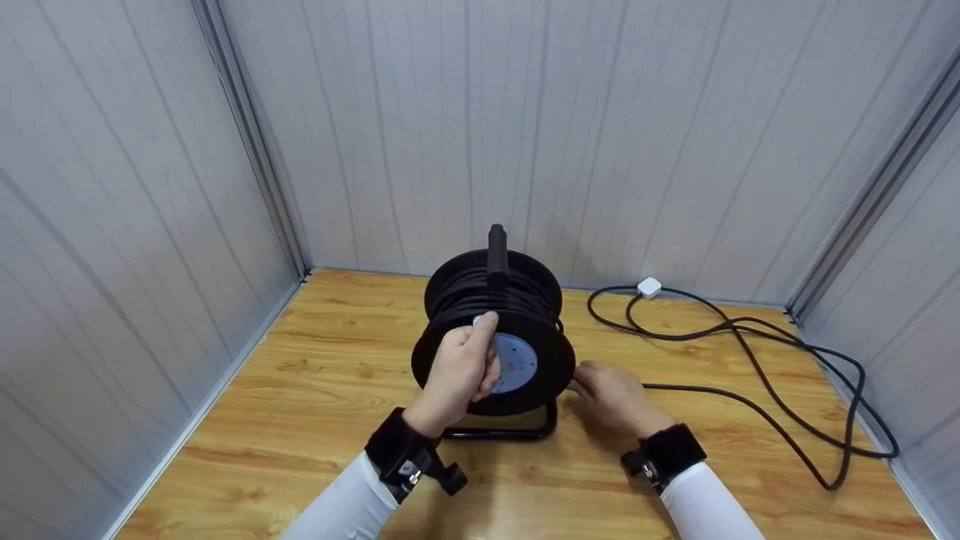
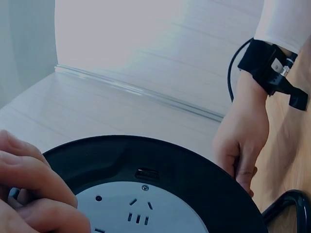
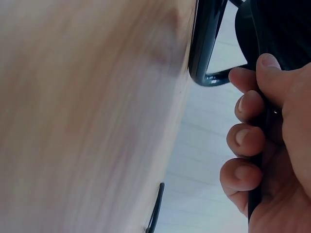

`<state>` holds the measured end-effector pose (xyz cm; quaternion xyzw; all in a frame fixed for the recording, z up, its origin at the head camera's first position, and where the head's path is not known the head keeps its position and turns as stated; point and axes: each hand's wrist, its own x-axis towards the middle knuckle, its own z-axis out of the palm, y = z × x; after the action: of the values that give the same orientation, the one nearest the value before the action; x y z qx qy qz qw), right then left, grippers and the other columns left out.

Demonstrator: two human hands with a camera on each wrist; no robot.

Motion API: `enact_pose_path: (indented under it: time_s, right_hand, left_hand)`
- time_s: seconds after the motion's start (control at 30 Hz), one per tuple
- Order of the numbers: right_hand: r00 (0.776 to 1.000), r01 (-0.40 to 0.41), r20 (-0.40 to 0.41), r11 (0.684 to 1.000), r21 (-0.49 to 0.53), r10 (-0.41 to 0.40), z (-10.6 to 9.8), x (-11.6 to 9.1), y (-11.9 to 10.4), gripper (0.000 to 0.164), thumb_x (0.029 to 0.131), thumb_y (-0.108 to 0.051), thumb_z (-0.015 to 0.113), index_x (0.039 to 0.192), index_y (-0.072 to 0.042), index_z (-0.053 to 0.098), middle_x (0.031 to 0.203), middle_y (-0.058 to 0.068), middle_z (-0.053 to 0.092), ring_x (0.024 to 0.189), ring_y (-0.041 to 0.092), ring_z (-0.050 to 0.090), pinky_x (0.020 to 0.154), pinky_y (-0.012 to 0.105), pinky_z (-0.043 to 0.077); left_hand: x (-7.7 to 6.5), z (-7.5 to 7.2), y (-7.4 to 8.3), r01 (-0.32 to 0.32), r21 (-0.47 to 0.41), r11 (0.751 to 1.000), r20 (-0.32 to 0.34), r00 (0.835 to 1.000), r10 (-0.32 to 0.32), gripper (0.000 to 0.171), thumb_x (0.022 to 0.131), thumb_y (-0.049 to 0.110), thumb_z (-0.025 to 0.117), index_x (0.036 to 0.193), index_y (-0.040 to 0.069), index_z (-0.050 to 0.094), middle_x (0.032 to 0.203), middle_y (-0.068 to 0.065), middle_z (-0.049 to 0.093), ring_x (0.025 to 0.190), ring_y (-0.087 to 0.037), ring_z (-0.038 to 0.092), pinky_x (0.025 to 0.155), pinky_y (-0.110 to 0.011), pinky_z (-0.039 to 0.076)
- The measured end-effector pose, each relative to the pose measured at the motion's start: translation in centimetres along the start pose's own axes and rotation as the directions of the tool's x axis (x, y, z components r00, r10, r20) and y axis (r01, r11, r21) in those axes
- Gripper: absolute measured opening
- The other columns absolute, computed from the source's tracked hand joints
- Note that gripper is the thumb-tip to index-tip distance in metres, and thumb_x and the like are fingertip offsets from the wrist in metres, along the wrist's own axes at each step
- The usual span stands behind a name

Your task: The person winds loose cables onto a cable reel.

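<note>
A black cable reel (image 1: 556,367) stands on a tubular metal frame (image 1: 499,434), wound with dark cable (image 1: 469,295). Its front carries a pale blue-grey socket panel (image 1: 519,364). My left hand (image 1: 456,369) curls around a winding knob on the reel's front, mostly hidden by the fingers. Low at the reel's right side, my right hand (image 1: 613,396) holds the loose black cable (image 3: 254,194), which runs lengthwise through its curled fingers (image 3: 245,136). In the left wrist view the right hand (image 2: 245,126) shows just behind the reel's rim.
The loose cable (image 1: 739,395) loops across the right side of the wooden tabletop (image 1: 330,360). A white plug (image 1: 649,287) lies near the back wall (image 1: 420,135). Above the reel rises a black carrying handle (image 1: 497,255). Pale panels enclose the left and right sides.
</note>
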<state>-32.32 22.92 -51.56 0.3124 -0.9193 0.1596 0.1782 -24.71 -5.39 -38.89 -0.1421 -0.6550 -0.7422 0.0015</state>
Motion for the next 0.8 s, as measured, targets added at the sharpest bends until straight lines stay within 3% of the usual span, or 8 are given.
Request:
enact_pose_path:
  time_s: [0.17,0.5,0.67,0.8]
  right_hand:
    - [1.000,0.005,0.005,1.000,-0.025,-0.005,0.3,0.3,-0.5,0.008,0.102,-0.027,0.065,0.103,-0.021,0.070,0.098,-0.002,0.069,0.088,0.022,0.071,0.073,0.043,0.058]
    - [0.999,-0.021,0.034,0.999,-0.026,0.022,0.3,0.6,-1.1,0.007,0.100,-0.027,0.068,0.101,-0.020,0.070,0.095,-0.001,0.071,0.084,0.024,0.071,0.071,0.043,0.058]
    - [0.990,-0.080,0.109,0.995,-0.052,0.086,-1.6,-0.5,-0.3,0.012,0.101,-0.029,0.066,0.092,-0.020,0.068,0.080,-0.010,0.062,0.071,0.013,0.063,0.063,0.037,0.054]
    - [0.977,-0.126,0.159,0.988,-0.091,0.140,-4.4,-2.5,1.1,0.023,0.101,-0.030,0.066,0.083,-0.017,0.064,0.069,-0.012,0.056,0.059,0.008,0.054,0.055,0.032,0.050]
  left_hand:
    - [0.2,0.6,-0.1,-0.007,0.006,1.000,0.029,1.000,0.006,0.070,0.103,0.056,0.052,0.053,0.007,0.041,0.041,-0.005,0.041,0.031,-0.015,0.029,0.032,-0.028,0.024]
    - [0.3,1.0,-0.7,-0.027,0.033,0.999,0.044,0.999,0.026,0.072,0.102,0.057,0.052,0.053,0.006,0.043,0.042,-0.005,0.042,0.031,-0.015,0.028,0.033,-0.029,0.024]
    - [0.3,1.0,-0.9,-0.042,0.043,0.998,0.043,0.998,0.040,0.072,0.103,0.057,0.052,0.052,0.005,0.044,0.041,-0.005,0.042,0.031,-0.015,0.028,0.032,-0.029,0.024]
    - [0.3,1.0,-0.8,-0.037,0.044,0.998,0.044,0.998,0.035,0.072,0.103,0.056,0.052,0.052,0.004,0.045,0.042,-0.006,0.043,0.031,-0.014,0.028,0.032,-0.027,0.024]
